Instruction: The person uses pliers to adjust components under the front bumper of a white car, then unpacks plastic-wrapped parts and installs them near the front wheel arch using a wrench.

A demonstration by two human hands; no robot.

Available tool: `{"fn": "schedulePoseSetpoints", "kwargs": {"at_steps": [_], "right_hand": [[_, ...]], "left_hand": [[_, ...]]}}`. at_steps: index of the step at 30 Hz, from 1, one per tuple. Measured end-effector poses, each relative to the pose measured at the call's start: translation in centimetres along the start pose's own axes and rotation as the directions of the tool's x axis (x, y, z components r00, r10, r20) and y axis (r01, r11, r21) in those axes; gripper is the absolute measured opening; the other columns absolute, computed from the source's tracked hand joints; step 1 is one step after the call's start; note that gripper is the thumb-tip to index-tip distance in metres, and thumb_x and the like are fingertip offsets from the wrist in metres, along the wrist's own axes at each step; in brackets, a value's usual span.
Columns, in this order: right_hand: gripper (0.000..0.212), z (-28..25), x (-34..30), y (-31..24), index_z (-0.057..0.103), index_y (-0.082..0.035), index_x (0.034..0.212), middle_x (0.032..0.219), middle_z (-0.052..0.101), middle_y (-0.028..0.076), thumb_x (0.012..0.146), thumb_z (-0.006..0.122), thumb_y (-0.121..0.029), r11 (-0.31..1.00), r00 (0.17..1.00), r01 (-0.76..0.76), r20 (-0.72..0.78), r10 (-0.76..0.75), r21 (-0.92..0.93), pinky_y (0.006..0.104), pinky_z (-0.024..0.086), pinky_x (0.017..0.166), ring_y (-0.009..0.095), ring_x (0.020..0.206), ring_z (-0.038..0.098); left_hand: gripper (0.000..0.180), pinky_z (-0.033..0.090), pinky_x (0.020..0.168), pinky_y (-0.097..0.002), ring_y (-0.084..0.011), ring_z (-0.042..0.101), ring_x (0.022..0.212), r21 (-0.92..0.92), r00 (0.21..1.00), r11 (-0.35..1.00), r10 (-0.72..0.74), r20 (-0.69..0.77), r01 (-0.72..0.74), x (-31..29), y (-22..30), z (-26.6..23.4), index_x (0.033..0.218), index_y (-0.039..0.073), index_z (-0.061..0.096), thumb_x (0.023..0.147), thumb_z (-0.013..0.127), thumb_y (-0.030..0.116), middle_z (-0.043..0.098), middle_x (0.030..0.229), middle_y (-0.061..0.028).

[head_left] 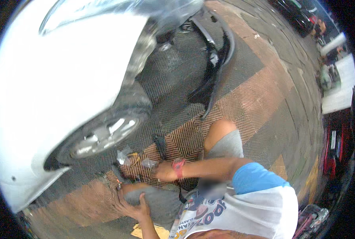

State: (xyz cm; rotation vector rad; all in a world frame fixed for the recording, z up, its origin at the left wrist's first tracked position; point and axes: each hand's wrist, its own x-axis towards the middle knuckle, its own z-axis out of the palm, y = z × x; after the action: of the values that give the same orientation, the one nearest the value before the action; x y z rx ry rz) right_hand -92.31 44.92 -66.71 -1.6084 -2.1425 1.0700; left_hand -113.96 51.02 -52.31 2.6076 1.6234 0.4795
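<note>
My left hand (131, 205) is open, its fingers and thumb spread beside my bent knee in grey shorts (151, 199). Nothing shows in it. My right hand (165, 172), with a red watch (178, 168) on the wrist, reaches low over the ribbed floor tiles. Its fingers curl downward and blur, so whatever they hold cannot be made out. A clear plastic piece, perhaps a bag (149, 162), lies against its fingers. Close by are another crumpled clear plastic bag (124, 156), a yellow-orange item (135, 159) and a dark narrow part (160, 145).
A white car (66, 71) fills the left side, its front wheel (105, 137) beside my hands. Its front end is exposed. A dark detached bumper (221, 67) lies on the tiles ahead. A yellow cloth or paper (161, 232) is near my left forearm. Other vehicles stand at far right.
</note>
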Motion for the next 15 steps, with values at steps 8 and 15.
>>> {"fn": "schedulePoseSetpoints", "kwargs": {"at_steps": [8,15], "right_hand": [[0.032,-16.9,-13.2,-11.8,0.064,-0.006,0.115,0.115,0.065,0.021,0.091,0.060,-0.027,0.938,0.985,-0.162,-0.009,0.172,0.307,0.0501,0.054,0.084,0.040,0.102,0.066],[0.036,-32.7,-40.1,-19.5,0.062,-0.002,0.122,0.111,0.069,0.017,0.092,0.069,-0.021,0.430,0.276,-0.236,-0.364,0.890,0.872,0.0400,0.053,0.086,0.031,0.099,0.068]], "left_hand": [[0.099,0.007,0.120,-0.0617,-0.0479,0.023,0.145,0.129,0.864,0.992,-0.061,0.499,-0.004,2.5,3.5,-11.4,0.145,-0.004,0.042,0.081,0.064,0.068,0.036,0.153,-0.0269],[0.087,0.017,0.119,-0.0590,-0.0510,0.030,0.141,0.066,0.511,0.950,0.106,0.853,-0.306,-1.7,14.8,-17.5,0.140,-0.005,0.048,0.085,0.062,0.062,0.043,0.148,-0.0273]]}}
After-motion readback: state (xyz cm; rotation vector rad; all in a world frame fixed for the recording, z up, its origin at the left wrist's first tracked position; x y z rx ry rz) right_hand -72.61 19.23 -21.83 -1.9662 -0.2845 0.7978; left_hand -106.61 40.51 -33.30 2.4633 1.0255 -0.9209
